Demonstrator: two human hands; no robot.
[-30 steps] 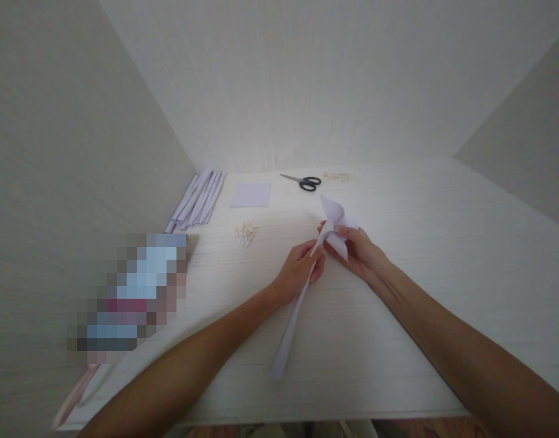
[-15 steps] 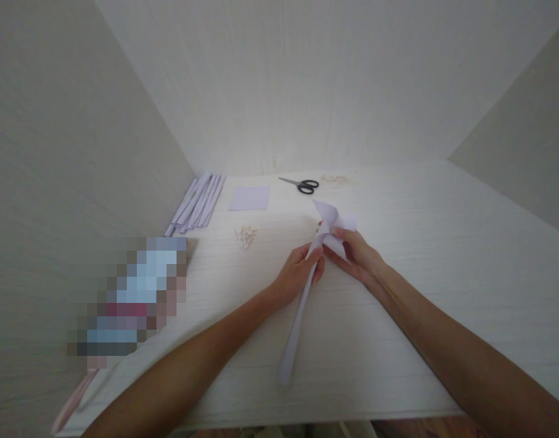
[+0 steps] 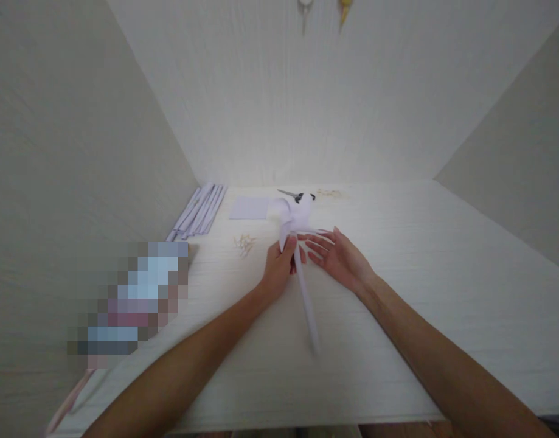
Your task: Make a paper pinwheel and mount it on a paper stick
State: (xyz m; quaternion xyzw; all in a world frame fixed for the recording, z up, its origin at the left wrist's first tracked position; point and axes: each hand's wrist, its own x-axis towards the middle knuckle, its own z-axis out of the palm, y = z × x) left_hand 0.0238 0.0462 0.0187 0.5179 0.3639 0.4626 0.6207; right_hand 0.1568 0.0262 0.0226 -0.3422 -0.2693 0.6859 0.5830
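1. The desk (image 3: 398, 316) is a pale, wood-grained top boxed in by plain walls on three sides; everything lies toward its far left part.
2. A pinwheel (image 3: 294, 220) of lilac paper stands above the middle of the desk, its stick (image 3: 306, 304) slanting down toward the near edge. It looks very light and flimsy: the folded vanes would likely crush or tear under a squeeze, and the rolled paper stick would kink if bent. The stick just under the head seems the safest place to hold it.
3. The left hand (image 3: 279, 267) is clenched round the stick right below the head, thumb up against it.
4. The right hand (image 3: 336, 258) is released, fingers spread flat, tips just beside the vanes; whether they touch the paper I cannot tell.
5. A bundle of spare sticks (image 3: 199, 210) lies along the left wall.
6. A paper square (image 3: 249, 208) lies flat beside them.
7. Scissors (image 3: 297, 196) lie behind the pinwheel, partly hidden.
8. Small pale pins (image 3: 245, 243) are heaped left of the hands; their kind is unclear.
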